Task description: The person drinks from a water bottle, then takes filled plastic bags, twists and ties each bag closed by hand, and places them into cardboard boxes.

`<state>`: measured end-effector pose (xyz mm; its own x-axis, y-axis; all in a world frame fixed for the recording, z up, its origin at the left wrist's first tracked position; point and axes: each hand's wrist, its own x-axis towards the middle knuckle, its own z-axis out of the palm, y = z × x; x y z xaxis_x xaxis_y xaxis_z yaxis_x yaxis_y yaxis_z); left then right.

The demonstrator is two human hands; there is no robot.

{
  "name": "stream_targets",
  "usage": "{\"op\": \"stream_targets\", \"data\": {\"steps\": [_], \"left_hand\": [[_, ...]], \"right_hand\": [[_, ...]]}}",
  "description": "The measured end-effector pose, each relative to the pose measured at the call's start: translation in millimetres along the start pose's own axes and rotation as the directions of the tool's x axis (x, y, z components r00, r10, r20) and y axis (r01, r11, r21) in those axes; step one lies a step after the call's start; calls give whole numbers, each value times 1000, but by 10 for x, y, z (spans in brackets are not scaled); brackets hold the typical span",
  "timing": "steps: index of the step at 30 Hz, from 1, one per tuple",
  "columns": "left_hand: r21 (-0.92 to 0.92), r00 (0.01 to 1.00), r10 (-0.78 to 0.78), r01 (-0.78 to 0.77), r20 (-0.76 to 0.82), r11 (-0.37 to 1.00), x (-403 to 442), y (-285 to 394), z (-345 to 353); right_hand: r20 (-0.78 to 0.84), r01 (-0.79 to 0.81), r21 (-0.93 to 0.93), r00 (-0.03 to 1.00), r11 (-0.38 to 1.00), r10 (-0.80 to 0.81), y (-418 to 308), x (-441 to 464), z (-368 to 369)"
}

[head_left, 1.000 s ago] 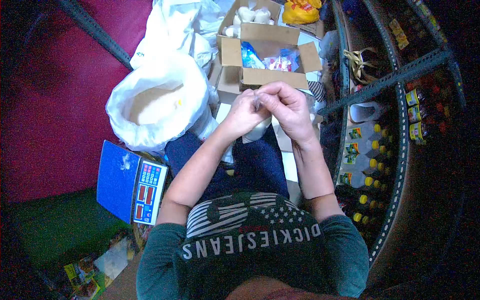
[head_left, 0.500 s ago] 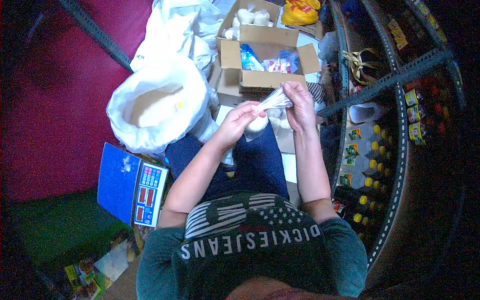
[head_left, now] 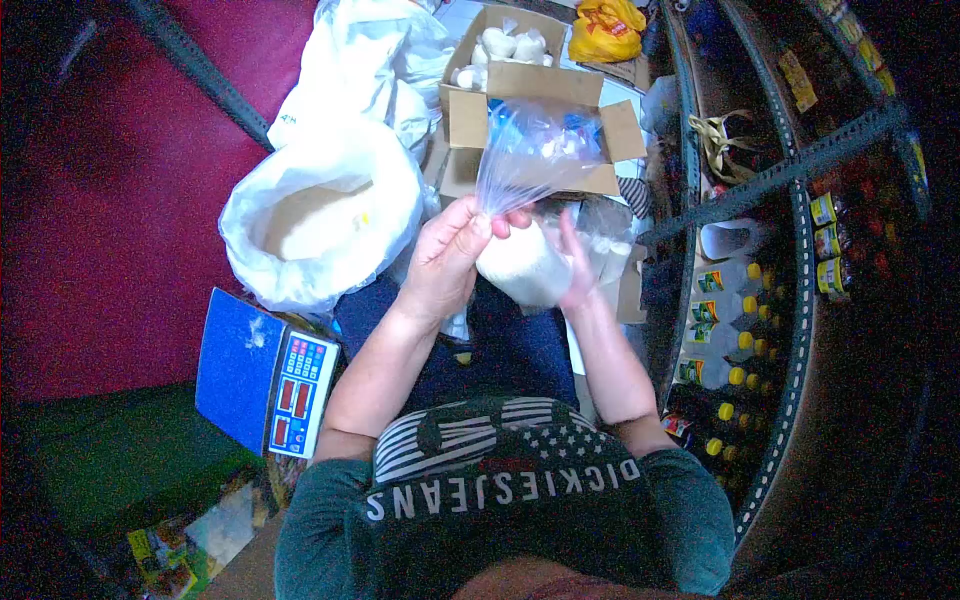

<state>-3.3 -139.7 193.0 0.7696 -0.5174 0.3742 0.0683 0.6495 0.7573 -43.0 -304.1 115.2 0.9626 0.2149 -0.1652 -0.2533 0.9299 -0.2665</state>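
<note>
A clear plastic bag (head_left: pixel 525 268) filled with something white, powdery or fine-grained, is between my hands above my lap. My left hand (head_left: pixel 447 250) pinches the gathered neck of this bag, and the loose plastic top fans out above the fingers. Cupped against the bag's right side, my right hand (head_left: pixel 580 268) has its fingers partly hidden behind it. To the left stands a large white sack (head_left: pixel 240 225), its mouth rolled wide, with pale contents and a small yellow item inside.
A blue digital scale (head_left: pixel 235 365) sits at lower left. Ahead is an open cardboard box (head_left: pixel 468 120) with plastic packets; behind it, another box (head_left: pixel 460 38) holds filled white bags. A yellow bag (head_left: pixel 606 30) lies farther back. Shelves with yellow-capped bottles (head_left: pixel 745 340) line the right.
My right hand has left the bag's plastic top and come down to its side. The bag has been raised and tilted, its top now fanned upward; my left hand keeps the neck.
</note>
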Motion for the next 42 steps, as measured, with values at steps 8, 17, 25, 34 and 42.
{"op": "stream_targets", "data": {"steps": [8, 17, 25, 34, 42], "left_hand": [[-247, 964, -152, 96, -216, 964, 72, 134, -167], [-210, 946, -132, 71, -296, 975, 54, 16, -229], [-203, 957, -139, 88, -253, 975, 37, -85, -290], [103, 938, -162, 202, -306, 974, -61, -468, -345], [772, 832, 184, -555, 524, 310, -128, -856, -227]], "right_hand": [[151, 112, -524, 988, 844, -38, 36, -379, 398], [458, 433, -883, 711, -180, -533, 210, -346, 31], [-41, 197, -500, 967, 843, -251, 203, -331, -181], [61, 184, -960, 873, 213, -483, 219, -545, -389], [-85, -421, -273, 906, 865, 415, -134, -633, -3]]}}
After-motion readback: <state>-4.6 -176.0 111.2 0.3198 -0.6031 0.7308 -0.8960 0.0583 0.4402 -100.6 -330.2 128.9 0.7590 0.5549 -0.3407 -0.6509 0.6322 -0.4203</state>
